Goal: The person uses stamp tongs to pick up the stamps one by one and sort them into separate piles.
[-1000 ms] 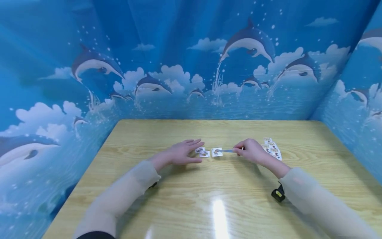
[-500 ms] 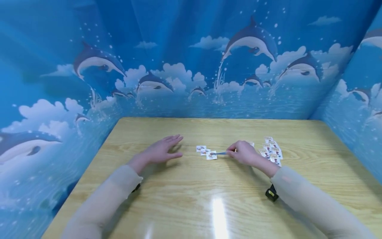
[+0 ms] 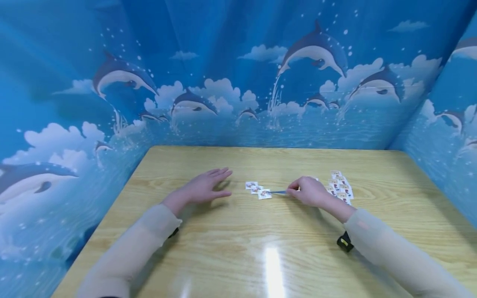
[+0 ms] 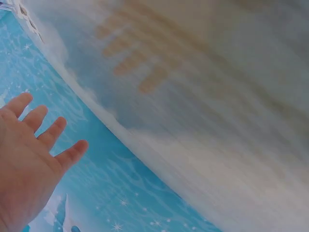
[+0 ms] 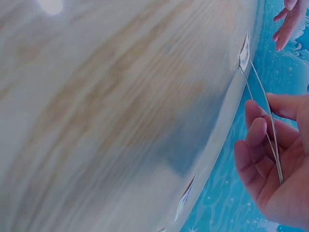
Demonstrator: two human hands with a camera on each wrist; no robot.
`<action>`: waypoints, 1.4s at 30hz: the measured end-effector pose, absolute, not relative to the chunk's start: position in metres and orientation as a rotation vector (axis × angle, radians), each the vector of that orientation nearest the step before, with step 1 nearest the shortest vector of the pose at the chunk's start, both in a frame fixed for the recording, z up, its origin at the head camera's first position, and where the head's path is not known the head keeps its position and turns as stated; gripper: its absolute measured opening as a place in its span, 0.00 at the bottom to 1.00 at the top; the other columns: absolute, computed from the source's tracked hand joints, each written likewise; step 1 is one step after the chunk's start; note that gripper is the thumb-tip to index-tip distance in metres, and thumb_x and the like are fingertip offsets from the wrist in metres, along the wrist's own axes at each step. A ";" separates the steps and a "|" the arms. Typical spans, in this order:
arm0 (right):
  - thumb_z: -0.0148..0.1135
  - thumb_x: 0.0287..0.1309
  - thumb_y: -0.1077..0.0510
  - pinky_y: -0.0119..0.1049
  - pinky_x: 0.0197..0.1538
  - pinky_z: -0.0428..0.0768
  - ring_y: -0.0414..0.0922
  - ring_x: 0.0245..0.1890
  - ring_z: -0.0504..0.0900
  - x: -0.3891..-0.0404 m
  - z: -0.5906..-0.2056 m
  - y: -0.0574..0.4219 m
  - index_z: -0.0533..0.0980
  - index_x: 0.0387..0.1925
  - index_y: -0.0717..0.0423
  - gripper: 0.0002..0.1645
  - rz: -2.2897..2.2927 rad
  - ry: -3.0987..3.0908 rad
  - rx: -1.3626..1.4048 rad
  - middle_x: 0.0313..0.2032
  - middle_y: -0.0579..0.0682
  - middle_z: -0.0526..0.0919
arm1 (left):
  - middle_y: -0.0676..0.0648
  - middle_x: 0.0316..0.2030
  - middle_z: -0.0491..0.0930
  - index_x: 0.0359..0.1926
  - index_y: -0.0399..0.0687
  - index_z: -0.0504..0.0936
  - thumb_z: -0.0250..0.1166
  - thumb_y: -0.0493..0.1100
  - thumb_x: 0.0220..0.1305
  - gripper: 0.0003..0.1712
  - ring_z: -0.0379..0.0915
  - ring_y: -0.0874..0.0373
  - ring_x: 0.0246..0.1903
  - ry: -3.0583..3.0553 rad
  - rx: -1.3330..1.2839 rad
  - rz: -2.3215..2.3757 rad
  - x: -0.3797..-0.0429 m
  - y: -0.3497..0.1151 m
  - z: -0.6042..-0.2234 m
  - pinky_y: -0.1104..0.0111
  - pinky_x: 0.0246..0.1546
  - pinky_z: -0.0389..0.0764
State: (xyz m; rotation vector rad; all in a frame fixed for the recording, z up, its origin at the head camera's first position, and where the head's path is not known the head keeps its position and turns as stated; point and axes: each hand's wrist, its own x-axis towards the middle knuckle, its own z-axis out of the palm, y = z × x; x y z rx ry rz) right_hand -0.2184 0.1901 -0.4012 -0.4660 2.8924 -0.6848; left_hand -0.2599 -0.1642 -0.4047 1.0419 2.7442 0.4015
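Note:
My right hand [image 3: 309, 191] pinches a pair of tweezers [image 3: 278, 192] between thumb and fingers. The tips of the tweezers reach the right side of a small printed white card [image 3: 264, 194] lying on the table. In the right wrist view the two arms of the tweezers [image 5: 269, 114] stand apart, one tip right at a card [image 5: 245, 52]. That card is the nearest of three in a slanting, overlapping row, with a middle card [image 3: 255, 189] and a far card [image 3: 251, 184]. To their left my left hand [image 3: 203, 186] holds nothing, its fingers spread.
Several more printed cards [image 3: 343, 189] lie in overlapping rows on the right, partly hidden behind my right hand. The wooden table [image 3: 231, 248] meets a blue dolphin-print curtain [image 3: 223, 128] at its back and sides. A black wrist device [image 3: 345, 242] hangs under my right sleeve.
My left hand has drawn back left from the cards. The tweezers' card has moved left to overlap the other two. In the last half second my right hand has shifted slightly right.

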 end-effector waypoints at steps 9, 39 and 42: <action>0.60 0.65 0.53 0.44 0.38 0.80 0.46 0.36 0.83 -0.219 -0.400 0.198 0.85 0.43 0.59 0.15 -0.643 2.904 -0.460 0.40 0.52 0.87 | 0.46 0.75 0.46 0.77 0.55 0.48 0.50 0.70 0.67 0.47 0.44 0.43 0.72 2.749 1.110 0.341 -0.261 -0.146 -0.397 0.51 0.69 0.48; 0.61 0.63 0.62 0.56 0.48 0.76 0.54 0.40 0.82 -0.252 -0.396 0.193 0.85 0.42 0.59 0.10 -0.415 3.002 -1.027 0.37 0.53 0.85 | 0.59 0.73 0.54 0.75 0.58 0.56 0.48 0.75 0.63 0.47 0.56 0.50 0.68 2.529 1.281 0.065 -0.215 -0.090 -0.412 0.56 0.63 0.65; 0.61 0.63 0.62 0.55 0.49 0.76 0.54 0.41 0.82 -0.252 -0.396 0.192 0.85 0.42 0.60 0.10 -0.418 2.996 -1.015 0.38 0.53 0.85 | 0.59 0.73 0.54 0.75 0.58 0.55 0.48 0.76 0.63 0.48 0.56 0.50 0.68 2.530 1.301 0.030 -0.215 -0.088 -0.412 0.56 0.63 0.65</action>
